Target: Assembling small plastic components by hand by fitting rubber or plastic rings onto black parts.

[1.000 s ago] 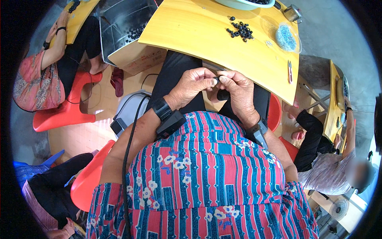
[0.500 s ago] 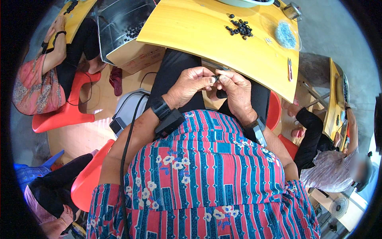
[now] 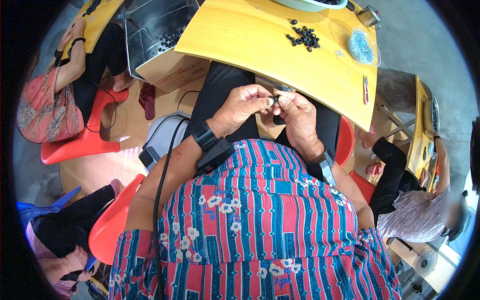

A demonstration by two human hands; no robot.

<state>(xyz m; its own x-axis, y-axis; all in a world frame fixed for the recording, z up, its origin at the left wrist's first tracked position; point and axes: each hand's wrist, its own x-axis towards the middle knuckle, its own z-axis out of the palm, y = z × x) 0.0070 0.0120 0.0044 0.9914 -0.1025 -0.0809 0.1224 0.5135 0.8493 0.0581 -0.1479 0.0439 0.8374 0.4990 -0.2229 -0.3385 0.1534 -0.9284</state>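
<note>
Both my hands meet over my lap, just in front of the table edge. Thumb and fingertips of my left hand (image 3: 242,109) pinch a small black part (image 3: 274,99), whose exact kind is too small to make out. From the other side, my right hand (image 3: 300,117) grips at the same part with thumb and forefinger. A second black piece (image 3: 278,120) shows below the right fingers, apparently tucked in that palm. On the yellow table (image 3: 250,35) lies a loose pile of small black round parts (image 3: 305,39).
A clear dish of bluish bits (image 3: 361,47), red-handled snips or tweezers (image 3: 365,90), a metal cup (image 3: 369,17) and a pale basin (image 3: 312,6) are on the table. Left stands a lined carton (image 3: 172,74) holding black parts. A cable (image 3: 161,190) runs along my left arm. Other people sit nearby.
My hands stay in nearly the same place, with only slight finger movement on the small black part. The view has shifted slightly. At lower left, another person's hands have moved.
</note>
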